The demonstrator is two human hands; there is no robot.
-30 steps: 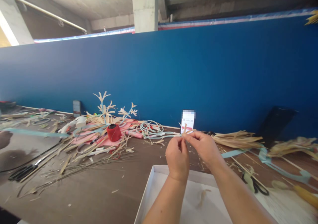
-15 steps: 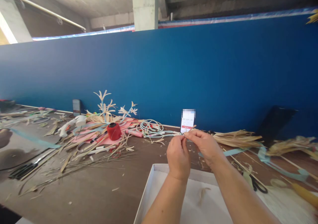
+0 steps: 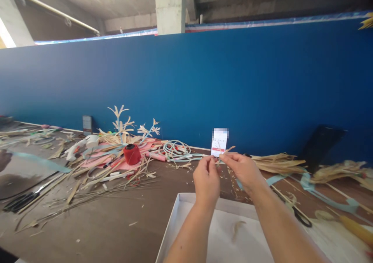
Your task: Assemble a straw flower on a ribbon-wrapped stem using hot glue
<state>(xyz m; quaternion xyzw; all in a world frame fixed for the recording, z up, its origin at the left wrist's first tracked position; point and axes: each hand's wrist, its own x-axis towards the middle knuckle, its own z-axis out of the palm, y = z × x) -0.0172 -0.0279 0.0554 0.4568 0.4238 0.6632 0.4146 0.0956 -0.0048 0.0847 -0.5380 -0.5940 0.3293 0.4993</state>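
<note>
Both my hands are held up over the near edge of a white box, in front of the propped phone (image 3: 218, 148). My right hand (image 3: 243, 173) pinches a small piece of thin, pale dried plant strips (image 3: 230, 149), whose tips stick out above the fingers. Close beside it, my left hand (image 3: 207, 181) is closed, thumb against fingers; whatever it grips is too small and hidden to make out. Below my forearms lies the open white box (image 3: 170, 226) with a brown scrap (image 3: 238, 228) in it.
Left of my hands are coiled pale-blue cords (image 3: 176, 150), a red thread spool (image 3: 132, 154), straw flowers (image 3: 119, 119), a white glue gun (image 3: 77, 148) and scissors (image 3: 21, 200). Dried husk (image 3: 278, 163) and blue ribbon (image 3: 309, 185) lie right. Another person's hand (image 3: 3, 160) shows far left. A blue partition (image 3: 186, 84) stands behind.
My hands have moved slightly apart, the left one a little left and down, the right one a little right. More of the pale strips shows between and above my fingers.
</note>
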